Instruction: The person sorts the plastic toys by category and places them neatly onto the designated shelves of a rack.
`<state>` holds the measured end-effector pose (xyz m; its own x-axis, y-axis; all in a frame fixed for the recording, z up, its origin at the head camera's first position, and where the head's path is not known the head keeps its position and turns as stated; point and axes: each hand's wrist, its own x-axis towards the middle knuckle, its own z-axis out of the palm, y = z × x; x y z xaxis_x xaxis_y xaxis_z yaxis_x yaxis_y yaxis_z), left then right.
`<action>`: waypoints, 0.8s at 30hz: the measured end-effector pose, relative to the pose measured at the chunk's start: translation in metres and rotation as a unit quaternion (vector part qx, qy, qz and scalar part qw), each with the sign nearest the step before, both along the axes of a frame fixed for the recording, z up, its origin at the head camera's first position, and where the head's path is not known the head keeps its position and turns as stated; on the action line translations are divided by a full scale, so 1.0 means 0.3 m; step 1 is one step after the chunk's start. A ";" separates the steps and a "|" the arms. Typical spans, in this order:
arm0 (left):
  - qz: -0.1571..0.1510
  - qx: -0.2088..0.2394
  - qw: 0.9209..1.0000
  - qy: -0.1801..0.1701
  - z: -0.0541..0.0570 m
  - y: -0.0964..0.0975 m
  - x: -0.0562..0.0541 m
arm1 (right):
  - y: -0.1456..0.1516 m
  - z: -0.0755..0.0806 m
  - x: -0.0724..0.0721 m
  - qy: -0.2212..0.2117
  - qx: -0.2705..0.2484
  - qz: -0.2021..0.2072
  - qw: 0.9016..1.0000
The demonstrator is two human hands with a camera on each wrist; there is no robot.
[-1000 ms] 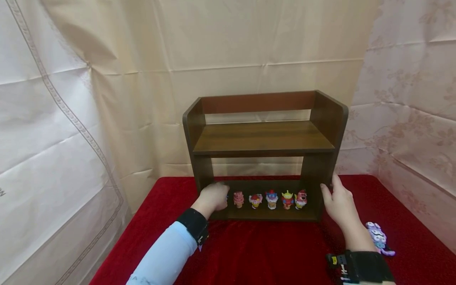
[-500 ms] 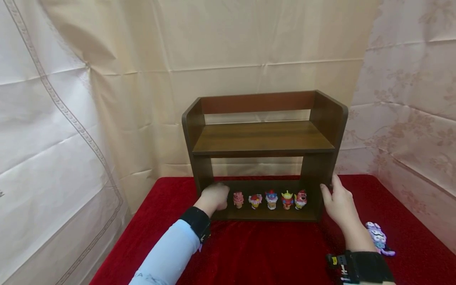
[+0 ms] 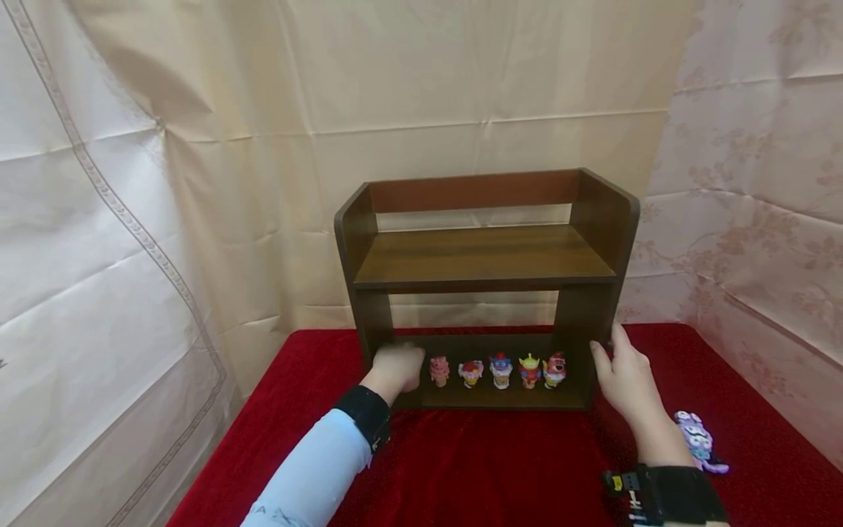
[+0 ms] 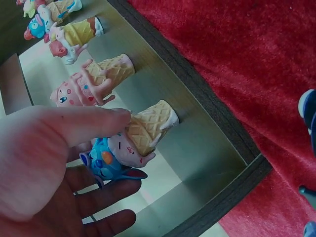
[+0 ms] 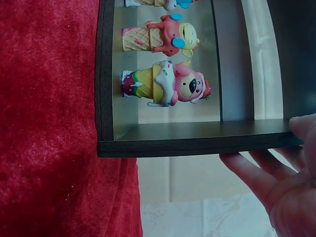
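Observation:
My left hand (image 3: 397, 367) is at the left end of the lower board of a dark brown two-tier wooden shelf (image 3: 484, 255). In the left wrist view it holds a blue long-eared figurine (image 4: 105, 159) on a waffle cone, thumb along the near side and fingers behind. The cone's base is right at the board; the head view hides this figurine behind the hand. My right hand (image 3: 627, 375) grips the shelf's right side panel (image 5: 197, 145), thumb at its front edge and fingers on the outer face. Beside the left hand stands a pink spotted figurine (image 3: 439, 371) on a cone.
Further along the lower board stand a pink-and-yellow figurine (image 3: 470, 372), a blue one with a red top (image 3: 500, 370), a green-headed one (image 3: 530, 371) and a pink bear (image 3: 555, 369). A purple toy (image 3: 697, 441) lies on the red cloth (image 3: 500, 468) beside the right forearm.
My left hand has shifted slightly right over the blue figurine, a sliver of which showed beside it a second ago. The right hand stays on the side panel.

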<state>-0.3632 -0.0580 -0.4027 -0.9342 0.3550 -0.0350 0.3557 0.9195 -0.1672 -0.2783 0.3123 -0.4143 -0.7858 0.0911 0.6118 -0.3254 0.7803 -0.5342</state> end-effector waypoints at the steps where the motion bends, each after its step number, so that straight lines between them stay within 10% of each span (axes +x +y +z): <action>1: -0.002 -0.001 1.000 0.003 -0.001 -0.001 0.002 | 0.000 -0.001 0.000 0.000 0.000 0.000 1.000; 24: -0.131 0.095 0.976 0.145 0.137 -0.031 0.133 | -0.001 0.001 -0.002 0.000 0.000 0.002 1.000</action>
